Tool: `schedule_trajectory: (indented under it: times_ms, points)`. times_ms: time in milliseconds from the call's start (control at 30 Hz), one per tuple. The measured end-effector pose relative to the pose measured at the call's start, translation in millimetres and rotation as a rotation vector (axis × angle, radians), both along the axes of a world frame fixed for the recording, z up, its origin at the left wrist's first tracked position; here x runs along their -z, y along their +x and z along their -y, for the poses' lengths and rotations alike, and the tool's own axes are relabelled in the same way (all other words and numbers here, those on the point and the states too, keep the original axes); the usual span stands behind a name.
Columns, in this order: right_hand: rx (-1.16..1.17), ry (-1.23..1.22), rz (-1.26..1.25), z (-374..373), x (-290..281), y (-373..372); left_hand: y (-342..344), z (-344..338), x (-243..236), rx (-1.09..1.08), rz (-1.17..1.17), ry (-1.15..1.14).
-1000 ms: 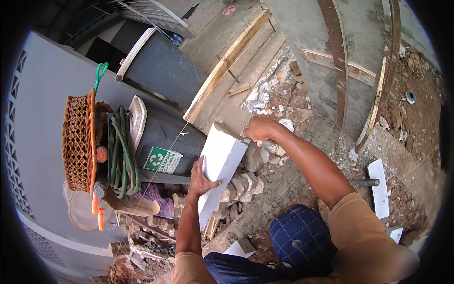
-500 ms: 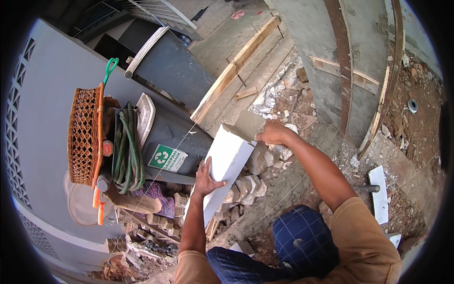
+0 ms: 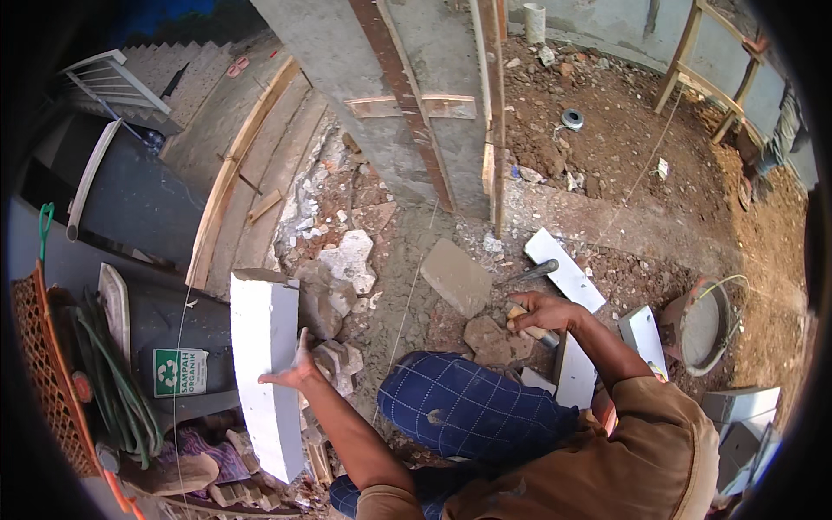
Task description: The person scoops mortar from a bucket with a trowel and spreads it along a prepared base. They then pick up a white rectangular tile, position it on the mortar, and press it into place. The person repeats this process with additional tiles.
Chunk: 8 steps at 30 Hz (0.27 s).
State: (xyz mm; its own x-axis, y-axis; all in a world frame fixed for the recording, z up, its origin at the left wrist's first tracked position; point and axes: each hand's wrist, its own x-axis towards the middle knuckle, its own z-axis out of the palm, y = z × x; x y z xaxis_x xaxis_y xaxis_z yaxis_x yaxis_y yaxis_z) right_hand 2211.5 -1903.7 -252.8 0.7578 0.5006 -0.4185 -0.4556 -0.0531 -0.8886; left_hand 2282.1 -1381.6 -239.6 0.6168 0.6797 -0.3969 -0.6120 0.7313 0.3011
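Observation:
A long white lightweight concrete block (image 3: 263,347) stands on end at the left, beside broken stones. My left hand (image 3: 295,373) grips its right edge, thumb across the white face and fingers along the greyer side. On my right, my right hand (image 3: 542,314) is closed round the wooden handle of a trowel (image 3: 457,277). Its flat rectangular blade is coated grey and hangs over the ground in front of my knee. Just beyond that hand, another tool with a dark rounded handle (image 3: 539,270) lies against a white block piece (image 3: 568,273).
A taut string (image 3: 407,316) runs over a wet mortar strip (image 3: 394,260). Ahead stands a grey wall slab (image 3: 347,52) with upright boards. More white blocks (image 3: 641,338) and a mortar bucket (image 3: 700,325) are at the right. Dark bins (image 3: 139,199) and a wicker basket (image 3: 52,373) stand left.
My view has swung right. My right hand has drawn the trowel away from the block's top end, back toward my knee. My left hand stays on the block.

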Motion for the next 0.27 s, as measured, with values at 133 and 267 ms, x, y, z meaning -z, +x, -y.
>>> schedule_trajectory:
  times_ms: [133, 267]
  points:
    - [0.196, -0.444, -0.065, 132, -36, -90, 17, -36, 10, -0.056, -0.043, 0.025]
    - [0.479, -0.795, -0.279, 210, -94, -170, -9, -20, 33, 0.026, 0.099, 0.066]
